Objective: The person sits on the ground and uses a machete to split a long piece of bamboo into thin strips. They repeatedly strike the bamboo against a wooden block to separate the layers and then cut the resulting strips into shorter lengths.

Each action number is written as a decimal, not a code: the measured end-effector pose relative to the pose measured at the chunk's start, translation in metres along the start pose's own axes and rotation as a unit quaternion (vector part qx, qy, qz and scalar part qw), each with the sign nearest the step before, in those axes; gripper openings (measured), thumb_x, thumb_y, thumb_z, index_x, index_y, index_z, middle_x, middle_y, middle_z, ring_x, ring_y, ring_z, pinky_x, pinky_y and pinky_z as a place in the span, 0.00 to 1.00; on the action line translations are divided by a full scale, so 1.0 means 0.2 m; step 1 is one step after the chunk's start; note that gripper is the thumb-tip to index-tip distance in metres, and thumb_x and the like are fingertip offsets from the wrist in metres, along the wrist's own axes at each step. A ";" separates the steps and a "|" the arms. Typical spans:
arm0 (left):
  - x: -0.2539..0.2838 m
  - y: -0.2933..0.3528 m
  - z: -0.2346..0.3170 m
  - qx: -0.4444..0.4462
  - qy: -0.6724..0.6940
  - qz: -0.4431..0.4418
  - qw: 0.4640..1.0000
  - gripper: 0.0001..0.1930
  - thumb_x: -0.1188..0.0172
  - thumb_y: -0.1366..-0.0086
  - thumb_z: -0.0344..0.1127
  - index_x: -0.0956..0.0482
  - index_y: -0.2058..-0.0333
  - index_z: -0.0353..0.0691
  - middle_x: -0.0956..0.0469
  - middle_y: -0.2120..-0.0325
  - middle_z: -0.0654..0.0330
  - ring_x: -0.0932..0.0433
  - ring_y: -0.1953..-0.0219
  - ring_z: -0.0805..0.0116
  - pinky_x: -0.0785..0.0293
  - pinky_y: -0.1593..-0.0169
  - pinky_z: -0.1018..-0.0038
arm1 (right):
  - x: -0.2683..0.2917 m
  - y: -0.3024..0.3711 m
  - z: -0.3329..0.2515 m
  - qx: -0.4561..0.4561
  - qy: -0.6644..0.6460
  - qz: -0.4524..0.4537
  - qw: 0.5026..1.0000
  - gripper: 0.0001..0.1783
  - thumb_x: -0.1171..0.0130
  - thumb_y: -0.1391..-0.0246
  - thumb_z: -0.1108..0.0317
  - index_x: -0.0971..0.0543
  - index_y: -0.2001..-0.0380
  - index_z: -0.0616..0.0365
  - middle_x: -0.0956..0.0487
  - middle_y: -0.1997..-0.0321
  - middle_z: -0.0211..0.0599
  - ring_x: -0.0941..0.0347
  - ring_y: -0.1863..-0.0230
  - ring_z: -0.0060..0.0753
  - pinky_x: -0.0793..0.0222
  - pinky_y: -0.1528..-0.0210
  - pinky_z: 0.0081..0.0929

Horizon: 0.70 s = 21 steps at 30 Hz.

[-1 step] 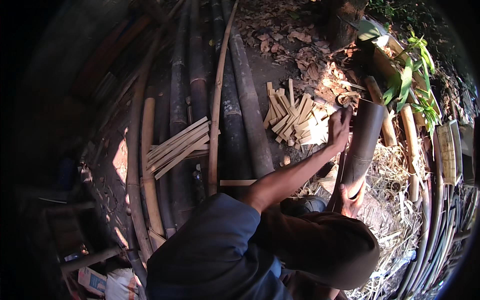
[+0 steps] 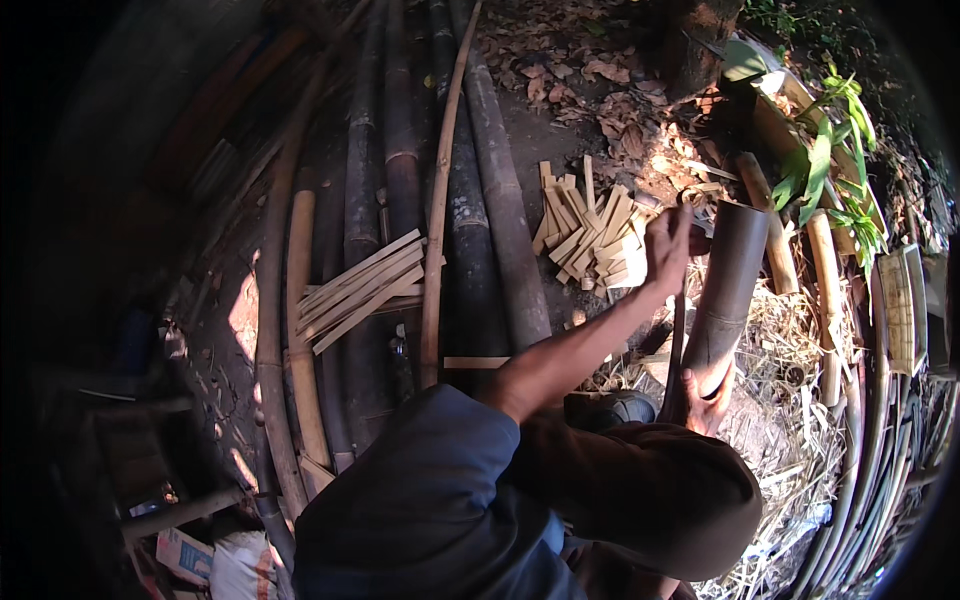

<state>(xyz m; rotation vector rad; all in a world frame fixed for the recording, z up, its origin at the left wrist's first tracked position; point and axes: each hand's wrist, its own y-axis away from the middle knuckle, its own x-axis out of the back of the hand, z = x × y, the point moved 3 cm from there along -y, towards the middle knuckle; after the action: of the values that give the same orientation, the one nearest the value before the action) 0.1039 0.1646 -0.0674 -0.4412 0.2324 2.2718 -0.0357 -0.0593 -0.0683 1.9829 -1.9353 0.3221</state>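
Observation:
My right hand grips the lower part of a thick, dark bamboo tube, its thumb along the near side. The tube stands tilted, with its open end up. Alongside its left edge runs a narrow dark strip, whose kind I cannot make out; a thin gap separates the two higher up. At the upper end of this strip is my left hand, seemingly closed around it, though the fingers are partly hidden and blurred. Just beyond that hand lies a heap of short, pale bamboo slats on the ground.
Long dark bamboo poles lie to the left, with longer pale slats across them. Straw-like shavings cover the ground at right. Bent bamboo strips and green leaves line the right side; a tree trunk stands behind.
My left hand has shifted slightly left, away from the tube's top, and the gap between the strip and tube shows more. My right hand keeps its hold on the tube.

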 end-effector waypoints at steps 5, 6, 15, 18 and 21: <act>0.73 -0.52 0.29 0.037 0.209 0.188 0.959 0.17 0.47 0.30 0.46 0.31 0.75 0.44 0.32 0.85 0.67 0.34 0.86 0.76 0.34 0.82 0.78 | 0.51 -0.10 0.26 0.035 0.127 0.105 0.986 0.52 0.28 0.53 0.51 0.45 0.31 0.56 0.39 0.31 0.55 0.45 0.30 0.49 0.51 0.29 0.42; 1.19 -0.62 0.37 0.003 0.240 0.251 0.938 0.15 0.49 0.30 0.44 0.32 0.75 0.44 0.32 0.85 0.66 0.33 0.85 0.74 0.33 0.81 0.76 | 0.49 -0.13 0.37 0.018 0.111 0.107 0.988 0.53 0.29 0.53 0.49 0.45 0.31 0.57 0.40 0.31 0.55 0.46 0.30 0.50 0.52 0.29 0.43; 3.65 -0.27 1.08 -0.110 0.055 0.604 0.787 0.24 0.57 0.32 0.57 0.30 0.66 0.38 0.28 0.66 0.56 0.27 0.62 0.61 0.29 0.53 0.55 | 0.72 -0.06 0.86 -0.108 0.124 0.256 0.953 0.53 0.29 0.56 0.39 0.35 0.35 0.62 0.32 0.37 0.55 0.35 0.37 0.46 0.41 0.35 0.38; 3.74 -0.10 1.08 -0.056 -0.053 0.644 0.761 0.26 0.55 0.32 0.58 0.32 0.61 0.36 0.29 0.62 0.53 0.28 0.58 0.59 0.30 0.51 0.53 | 0.69 0.01 0.84 -0.157 0.141 0.253 0.944 0.54 0.29 0.56 0.40 0.39 0.34 0.59 0.33 0.36 0.55 0.34 0.39 0.46 0.40 0.36 0.36; 3.61 -0.12 1.01 0.001 -0.211 0.655 0.726 0.28 0.54 0.32 0.59 0.33 0.57 0.34 0.30 0.58 0.51 0.29 0.54 0.57 0.31 0.49 0.51 | 0.71 0.06 0.86 -0.170 0.020 0.266 0.949 0.54 0.28 0.54 0.45 0.43 0.32 0.57 0.33 0.36 0.51 0.36 0.39 0.42 0.42 0.36 0.33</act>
<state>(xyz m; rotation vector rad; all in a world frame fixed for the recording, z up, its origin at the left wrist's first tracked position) -0.3786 0.7322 -0.1590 0.4746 0.3789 3.6585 -0.0554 -0.2584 -0.1687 1.2150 -2.2926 0.1409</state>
